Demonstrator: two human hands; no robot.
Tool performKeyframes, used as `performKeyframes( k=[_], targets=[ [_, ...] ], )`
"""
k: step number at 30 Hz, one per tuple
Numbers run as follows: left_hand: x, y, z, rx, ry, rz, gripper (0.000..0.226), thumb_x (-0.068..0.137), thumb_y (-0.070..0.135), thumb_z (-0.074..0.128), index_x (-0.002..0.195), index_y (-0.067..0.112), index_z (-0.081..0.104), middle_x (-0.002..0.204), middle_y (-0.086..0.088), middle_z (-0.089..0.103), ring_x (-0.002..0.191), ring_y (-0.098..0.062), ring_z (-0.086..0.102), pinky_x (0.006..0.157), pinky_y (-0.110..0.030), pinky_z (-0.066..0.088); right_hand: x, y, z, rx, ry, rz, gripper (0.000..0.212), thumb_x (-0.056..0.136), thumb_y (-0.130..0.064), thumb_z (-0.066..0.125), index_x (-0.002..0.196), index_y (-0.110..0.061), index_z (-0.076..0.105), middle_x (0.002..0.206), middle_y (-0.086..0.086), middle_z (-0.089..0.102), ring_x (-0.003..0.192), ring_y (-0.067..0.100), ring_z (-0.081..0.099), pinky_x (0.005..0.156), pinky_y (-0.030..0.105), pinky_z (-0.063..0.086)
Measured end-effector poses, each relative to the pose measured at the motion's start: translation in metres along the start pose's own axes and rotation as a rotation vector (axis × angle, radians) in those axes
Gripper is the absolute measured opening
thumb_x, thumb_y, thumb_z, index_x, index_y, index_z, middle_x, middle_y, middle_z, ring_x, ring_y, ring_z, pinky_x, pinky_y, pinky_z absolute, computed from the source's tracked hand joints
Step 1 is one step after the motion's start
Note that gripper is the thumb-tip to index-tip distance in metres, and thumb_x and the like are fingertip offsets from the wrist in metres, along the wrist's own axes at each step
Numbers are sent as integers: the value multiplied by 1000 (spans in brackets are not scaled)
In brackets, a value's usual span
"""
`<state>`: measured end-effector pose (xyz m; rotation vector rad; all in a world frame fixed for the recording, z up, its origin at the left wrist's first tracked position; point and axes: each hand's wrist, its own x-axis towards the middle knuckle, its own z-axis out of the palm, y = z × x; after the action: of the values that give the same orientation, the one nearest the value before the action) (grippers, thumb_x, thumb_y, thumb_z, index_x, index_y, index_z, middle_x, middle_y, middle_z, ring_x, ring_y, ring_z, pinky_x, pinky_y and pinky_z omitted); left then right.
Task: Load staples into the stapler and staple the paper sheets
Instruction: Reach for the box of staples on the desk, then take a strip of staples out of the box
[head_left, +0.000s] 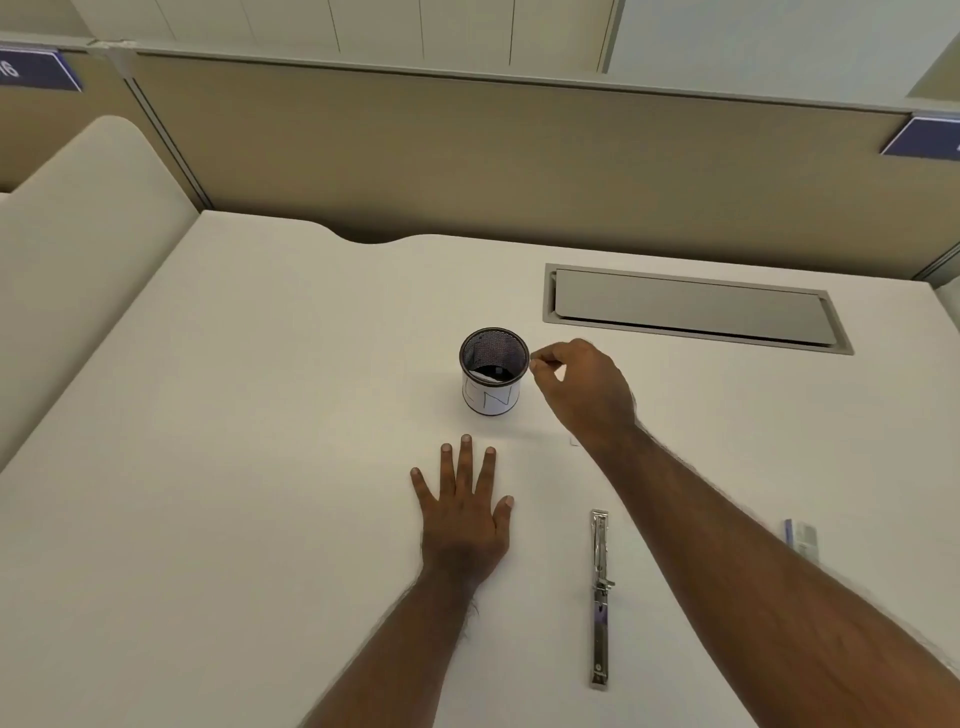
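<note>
A metal stapler (599, 597) lies swung fully open in a long straight line on the white desk, between my two forearms. My left hand (462, 514) rests flat, fingers spread, on what looks like white paper sheets (540, 447), whose faint edge shows near my right wrist. My right hand (582, 389) hovers beside a black mesh cup (493, 371) with a white paper label. Its thumb and forefinger are pinched together at the cup's right rim; anything between them is too small to make out. A small white staple box (802, 540) lies at the right, partly behind my right forearm.
A grey cable hatch (691, 306) is set into the desk at the back right. A beige partition (519, 156) walls the far edge, with a cut-out in the desk edge (369, 236). A lower white surface (67, 260) adjoins on the left.
</note>
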<state>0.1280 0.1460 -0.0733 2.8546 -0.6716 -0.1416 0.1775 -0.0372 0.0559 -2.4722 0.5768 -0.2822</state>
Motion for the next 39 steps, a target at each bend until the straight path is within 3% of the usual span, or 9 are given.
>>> performKeyframes(
  k=[6,10,13,15,17,20,27,33,39],
  targets=[
    [-15,14,0,-4,-35,-11,63,94,47,27,151,22,30,161,-10,20,148,-34,20,112,-68,16,-67,54,-26,5,36,86,16,90,-39,53,100,-40,66,104,-20,60,83,1,60,64,20,40],
    [-30,36,1,-16,-21,64,63,93,46,29,150,21,33,161,-10,23,147,-34,23,110,-69,19,-130,99,-37,-157,34,19,33,92,-35,57,124,-29,62,127,-11,61,120,16,54,93,32,46],
    [-43,59,-1,-22,0,132,62,93,45,30,150,21,33,160,-10,23,147,-34,24,110,-68,19,-176,130,-45,-298,-74,48,57,96,-46,45,148,-24,37,157,-7,31,149,18,18,119,37,17],
    [-51,77,-3,-21,7,179,61,94,44,29,150,21,33,161,-10,22,147,-34,23,110,-68,19,-203,152,-52,-367,-108,73,68,97,-55,30,155,-22,14,163,-7,3,151,16,-7,122,42,4],
    [-57,92,-5,-15,-1,227,61,94,43,30,150,22,33,161,-11,20,147,-34,22,111,-68,18,-220,168,-59,-414,-120,127,75,95,-63,18,154,-20,0,163,-4,-10,149,17,-16,122,46,3],
    [-57,119,-11,-13,-7,280,60,94,42,29,151,22,30,162,-10,19,148,-33,19,111,-68,17,-235,190,-76,-469,-106,198,82,93,-67,5,154,-12,6,163,5,-8,150,23,-11,120,49,10],
    [-39,170,-27,28,3,312,62,93,42,31,152,23,28,162,-10,20,148,-34,18,113,-68,12,-232,231,-99,-423,-79,240,86,87,-67,-12,153,-12,-5,161,2,-16,149,20,-14,121,41,-2],
    [-39,209,-23,26,-39,428,61,93,43,35,151,24,31,161,-8,23,149,-32,17,114,-66,12,-209,254,-105,-426,-95,327,68,99,-52,21,155,-15,8,164,4,0,151,22,-4,121,43,6],
    [-40,243,-12,44,-123,532,60,94,42,33,151,24,30,161,-9,22,149,-31,15,115,-66,11,-190,262,-107,-456,-53,311,56,94,-47,47,145,-25,40,151,3,42,129,25,48,96,40,44]
  ],
)
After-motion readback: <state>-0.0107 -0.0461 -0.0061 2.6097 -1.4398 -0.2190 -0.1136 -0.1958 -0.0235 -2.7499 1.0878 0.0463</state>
